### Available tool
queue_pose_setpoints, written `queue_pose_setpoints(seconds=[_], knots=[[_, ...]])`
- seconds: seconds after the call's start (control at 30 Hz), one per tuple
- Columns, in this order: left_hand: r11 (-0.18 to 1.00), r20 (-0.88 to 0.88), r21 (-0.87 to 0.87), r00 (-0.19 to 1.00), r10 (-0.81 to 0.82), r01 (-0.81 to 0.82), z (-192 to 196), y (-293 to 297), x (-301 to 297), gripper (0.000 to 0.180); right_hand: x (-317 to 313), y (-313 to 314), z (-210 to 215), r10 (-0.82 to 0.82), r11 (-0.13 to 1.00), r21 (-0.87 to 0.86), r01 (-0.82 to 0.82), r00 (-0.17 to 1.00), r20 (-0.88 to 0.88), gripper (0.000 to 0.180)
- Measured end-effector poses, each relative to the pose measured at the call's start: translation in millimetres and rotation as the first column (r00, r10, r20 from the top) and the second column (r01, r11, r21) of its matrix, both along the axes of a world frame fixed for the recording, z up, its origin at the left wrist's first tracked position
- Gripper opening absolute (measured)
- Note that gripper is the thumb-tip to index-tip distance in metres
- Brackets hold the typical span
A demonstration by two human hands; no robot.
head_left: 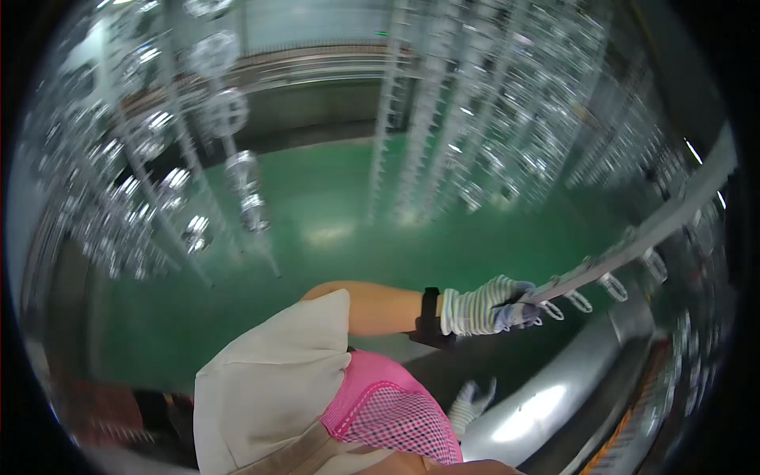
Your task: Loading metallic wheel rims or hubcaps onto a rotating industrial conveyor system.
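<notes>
Landmark: the long grey rack bar [633,241] running from mid-frame up to the right edge.

Nearest, below the bar's lower end: cream sleeve [269,388] and pink checked cloth [388,408] of the person's clothing. Just right of the pink cloth, well below the bar, the right hand [471,404] in a striped glove, only partly in view; cannot tell if it is open or closed, nothing visibly held.

At the bar's lower end: left hand [495,306], striped glove with blue-grey fingertips, closed around the bar end. Black wristband [429,317] just behind the glove cuff.

Along the bar's underside, right of the gripping hand: clear loop-shaped parts [613,286] hanging in a row.

Below the bar: curved shiny metal duct [546,396].

Beyond the bar: green floor [332,206]. Further out, above and left of the bar: hanging racks of shiny chrome parts [443,119], blurred.
</notes>
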State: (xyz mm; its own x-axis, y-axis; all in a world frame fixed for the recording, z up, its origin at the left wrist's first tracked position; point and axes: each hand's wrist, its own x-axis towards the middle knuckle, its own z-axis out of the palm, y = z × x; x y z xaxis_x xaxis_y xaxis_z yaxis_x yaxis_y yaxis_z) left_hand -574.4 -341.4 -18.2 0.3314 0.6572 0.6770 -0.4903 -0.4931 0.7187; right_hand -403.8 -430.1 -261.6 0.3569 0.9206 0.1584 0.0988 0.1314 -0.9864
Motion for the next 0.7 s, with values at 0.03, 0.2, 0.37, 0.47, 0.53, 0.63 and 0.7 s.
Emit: queue_pose_setpoints(seconds=[0.03,0.2,0.37,0.47,0.53,0.63,0.7], knots=[[0.999,0.144,-0.038,0.990,0.014,-0.009,36,-2,7,0.025,-5,35,43,0.231,0.952,0.192,-0.236,0.972,0.052,0.067],[0.890,0.057,-0.174,0.898,0.437,-0.422,103,-24,-59,0.037,-52,118,71,0.907,0.405,0.013,-0.914,0.404,0.120,0.061],[0.804,0.163,-0.117,0.787,0.595,-0.583,148,-88,-140,0.046,-143,86,120,0.997,0.020,-0.151,-0.988,0.030,-0.065,0.042],[0.735,0.192,-0.153,0.709,0.678,-0.661,167,-105,-186,0.049,-199,69,121,0.994,-0.102,-0.158,-0.982,-0.094,-0.054,0.036],[0.727,0.187,-0.141,0.703,0.686,-0.672,162,-111,-221,0.049,-230,53,124,0.987,-0.141,-0.130,-0.981,-0.129,-0.099,0.037],[0.715,0.194,-0.131,0.689,0.698,-0.687,160,-116,-283,0.048,-299,31,137,0.956,-0.291,-0.044,-0.956,-0.288,-0.059,0.038],[0.690,0.193,-0.182,0.663,0.723,-0.700,170,-122,-327,0.051,-340,22,136,0.971,-0.160,-0.090,-0.983,-0.140,-0.196,0.037]])
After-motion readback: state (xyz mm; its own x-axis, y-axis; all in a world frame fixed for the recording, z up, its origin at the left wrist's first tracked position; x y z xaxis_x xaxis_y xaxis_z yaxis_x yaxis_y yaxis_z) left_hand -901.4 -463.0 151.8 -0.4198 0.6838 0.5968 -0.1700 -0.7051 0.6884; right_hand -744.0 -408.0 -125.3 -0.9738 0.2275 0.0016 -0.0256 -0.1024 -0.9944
